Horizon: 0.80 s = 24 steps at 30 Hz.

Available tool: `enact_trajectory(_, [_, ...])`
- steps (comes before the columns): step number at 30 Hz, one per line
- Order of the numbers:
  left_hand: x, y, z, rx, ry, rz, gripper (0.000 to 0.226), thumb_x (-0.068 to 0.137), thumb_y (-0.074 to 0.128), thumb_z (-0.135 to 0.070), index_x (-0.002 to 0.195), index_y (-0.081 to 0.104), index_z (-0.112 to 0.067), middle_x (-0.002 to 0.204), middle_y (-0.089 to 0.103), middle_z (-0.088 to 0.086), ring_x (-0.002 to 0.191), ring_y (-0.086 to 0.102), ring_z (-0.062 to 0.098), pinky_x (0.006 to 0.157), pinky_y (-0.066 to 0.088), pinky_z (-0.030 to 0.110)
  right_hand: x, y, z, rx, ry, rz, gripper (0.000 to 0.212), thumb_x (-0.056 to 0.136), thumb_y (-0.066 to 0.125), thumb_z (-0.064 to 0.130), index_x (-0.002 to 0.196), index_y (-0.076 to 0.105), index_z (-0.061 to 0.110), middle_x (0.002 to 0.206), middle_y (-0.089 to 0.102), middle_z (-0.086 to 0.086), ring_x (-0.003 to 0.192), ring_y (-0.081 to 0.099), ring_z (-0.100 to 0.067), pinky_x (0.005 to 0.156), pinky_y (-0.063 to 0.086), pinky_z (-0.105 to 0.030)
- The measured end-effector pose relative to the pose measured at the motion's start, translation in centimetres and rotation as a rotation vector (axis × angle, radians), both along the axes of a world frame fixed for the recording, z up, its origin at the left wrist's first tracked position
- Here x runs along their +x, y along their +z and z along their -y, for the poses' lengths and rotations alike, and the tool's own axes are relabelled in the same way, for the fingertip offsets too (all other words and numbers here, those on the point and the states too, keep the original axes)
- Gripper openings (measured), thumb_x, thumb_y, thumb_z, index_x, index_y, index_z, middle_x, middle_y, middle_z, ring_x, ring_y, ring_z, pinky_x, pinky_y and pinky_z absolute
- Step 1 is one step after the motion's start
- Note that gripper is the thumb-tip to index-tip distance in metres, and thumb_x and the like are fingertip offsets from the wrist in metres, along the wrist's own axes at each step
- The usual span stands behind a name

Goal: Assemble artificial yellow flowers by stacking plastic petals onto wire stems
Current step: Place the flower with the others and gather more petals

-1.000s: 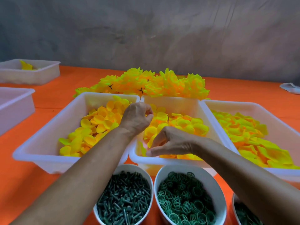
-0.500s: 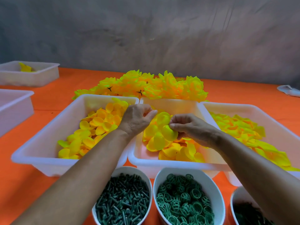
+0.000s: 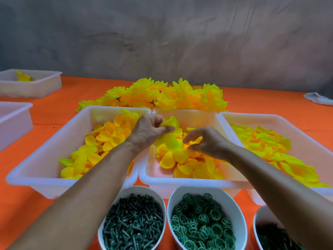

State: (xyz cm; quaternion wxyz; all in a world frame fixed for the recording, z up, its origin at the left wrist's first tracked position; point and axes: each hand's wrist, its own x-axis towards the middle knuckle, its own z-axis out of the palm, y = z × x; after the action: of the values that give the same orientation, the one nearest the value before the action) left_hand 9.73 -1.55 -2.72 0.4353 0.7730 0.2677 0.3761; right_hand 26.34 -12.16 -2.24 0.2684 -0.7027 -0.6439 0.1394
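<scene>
Yellow petals (image 3: pixel 169 143), orange tablecloth (image 3: pixel 54 112)

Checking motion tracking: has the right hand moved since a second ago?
Yes. The right hand went from the white middle tray's near rim toward its centre.

The table (image 3: pixel 54 112) has an orange surface. Three white trays (image 3: pixel 41 170) of yellow petals stand side by side at centre. Finished flowers (image 3: pixel 155 94) lie behind them. Three white bowls (image 3: pixel 234 210) line the near edge. Two more trays (image 3: pixel 32 87) occupy the left edge.
</scene>
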Motion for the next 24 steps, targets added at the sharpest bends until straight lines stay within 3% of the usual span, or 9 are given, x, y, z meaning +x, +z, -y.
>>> enact_trajectory(4, [-0.2, 0.1, 0.1, 0.025, 0.007, 0.068, 0.040, 0.082, 0.071, -0.020, 0.061, 0.044, 0.001, 0.062, 0.027, 0.008, 0.054, 0.023, 0.014, 0.048, 0.019, 0.028, -0.5, -0.7, -0.3, -0.107, 0.163, 0.360, 0.042, 0.073, 0.075, 0.005, 0.111, 0.070, 0.021, 0.117, 0.062, -0.004, 0.109, 0.055, -0.020, 0.087, 0.043, -0.031])
enact_trajectory(7, [-0.2, 0.2, 0.4, 0.029, -0.033, 0.095, 0.044, 0.087, 0.065, -0.023, 0.060, 0.044, 0.005, 0.061, 0.027, 0.007, 0.052, 0.023, 0.012, 0.045, 0.019, 0.026, -0.8, -0.8, -0.7, -0.028, 0.137, 0.392, 0.040, 0.075, 0.067, 0.000, 0.109, 0.071, 0.021, 0.114, 0.063, -0.005, 0.108, 0.055, -0.021, 0.087, 0.043, -0.031])
enact_trajectory(8, [-0.1, 0.2, 0.4, 0.021, -0.054, 0.110, 0.042, 0.088, 0.063, -0.021, 0.063, 0.047, 0.009, 0.063, 0.030, 0.008, 0.054, 0.026, 0.013, 0.047, 0.021, 0.026, -0.9, -0.7, -0.8, 0.009, 0.078, 0.276, 0.035, 0.078, 0.063, -0.001, 0.105, 0.073, 0.019, 0.110, 0.066, -0.003, 0.105, 0.058, -0.018, 0.085, 0.045, -0.027])
enact_trajectory(10, [0.0, 0.3, 0.4, -0.020, -0.088, 0.162, 0.035, 0.090, 0.060, -0.015, 0.075, 0.055, 0.016, 0.070, 0.041, 0.011, 0.063, 0.035, 0.018, 0.051, 0.028, 0.030, -1.4, -0.2, -0.7, 0.048, -0.042, -0.212, 0.025, 0.085, 0.056, 0.003, 0.098, 0.074, 0.013, 0.096, 0.071, 0.004, 0.092, 0.060, -0.011, 0.074, 0.046, -0.020])
enact_trajectory(12, [0.0, 0.4, 0.5, -0.066, -0.122, 0.221, 0.017, 0.090, 0.059, -0.009, 0.081, 0.061, 0.005, 0.074, 0.054, 0.011, 0.066, 0.047, 0.019, 0.053, 0.040, 0.026, -1.8, 0.6, -0.6, 0.014, -0.078, -0.689, 0.022, 0.091, 0.054, 0.022, 0.098, 0.072, 0.011, 0.089, 0.072, 0.003, 0.080, 0.061, -0.010, 0.067, 0.045, -0.025])
enact_trajectory(14, [-0.1, 0.6, 0.7, -0.104, -0.176, 0.257, 0.006, 0.089, 0.058, -0.004, 0.086, 0.063, -0.006, 0.078, 0.064, 0.004, 0.071, 0.059, 0.011, 0.061, 0.048, 0.019, -1.8, 0.8, -0.4, -0.077, -0.036, -0.924, 0.036, 0.086, 0.054, 0.044, 0.101, 0.068, 0.015, 0.089, 0.072, 0.001, 0.076, 0.063, -0.010, 0.066, 0.044, -0.027])
enact_trajectory(17, [-0.1, 0.5, 0.6, -0.124, -0.187, 0.270, 0.007, 0.086, 0.059, 0.001, 0.087, 0.062, -0.005, 0.077, 0.067, -0.004, 0.072, 0.060, 0.005, 0.066, 0.050, 0.019, -1.7, 0.4, -0.1, -0.063, 0.074, -1.001, 0.029, 0.071, 0.066, 0.039, 0.090, 0.070, 0.018, 0.084, 0.072, 0.001, 0.074, 0.065, -0.010, 0.067, 0.045, -0.027])
enact_trajectory(21, [-0.1, 0.6, 0.9, -0.130, -0.170, 0.249, 0.005, 0.082, 0.066, -0.007, 0.083, 0.061, -0.007, 0.079, 0.060, 0.005, 0.074, 0.053, 0.015, 0.065, 0.046, 0.025, -1.2, -0.1, -0.1, 0.043, 0.007, -0.995, 0.017, 0.066, 0.071, 0.029, 0.078, 0.072, 0.016, 0.079, 0.072, -0.003, 0.075, 0.064, -0.013, 0.070, 0.046, -0.028])
enact_trajectory(24, [0.0, 0.8, 0.9, -0.172, -0.140, 0.254, 0.025, 0.077, 0.069, -0.016, 0.091, 0.061, 0.003, 0.085, 0.062, 0.009, 0.080, 0.054, 0.019, 0.074, 0.046, 0.034, -1.2, -0.2, -0.1, 0.125, -0.015, -0.963, 0.016, 0.063, 0.072, 0.028, 0.071, 0.073, 0.014, 0.078, 0.070, -0.009, 0.080, 0.058, -0.024, 0.076, 0.043, -0.034])
